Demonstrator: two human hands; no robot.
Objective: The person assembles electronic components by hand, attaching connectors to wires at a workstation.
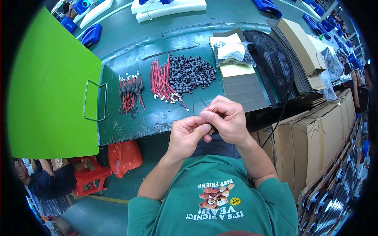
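Observation:
My left hand point(187, 135) and my right hand point(229, 121) meet at the table's front edge, in front of my chest. The fingers of both are closed in a pinch, fingertips close together. Whatever small thing they hold is mostly hidden by the fingers. A thin dark strand point(203, 102) shows just beyond the right fingertips; I cannot tell if it is held or lies on the table. Beyond the hands lie a row of red wires point(159, 78) with white connectors and a pile of short black tubular pieces point(191, 72). Farther left is a bunch of red wires with black lumps point(130, 89).
A green panel point(51, 86) with a wire handle point(95, 100) stands at the left. Cardboard with a clear plastic bag point(234, 53) and a black mesh item point(273, 59) lie right. Large cartons point(315, 137) stand beside me. A red stool point(89, 177) and red bag point(124, 156) are lower left.

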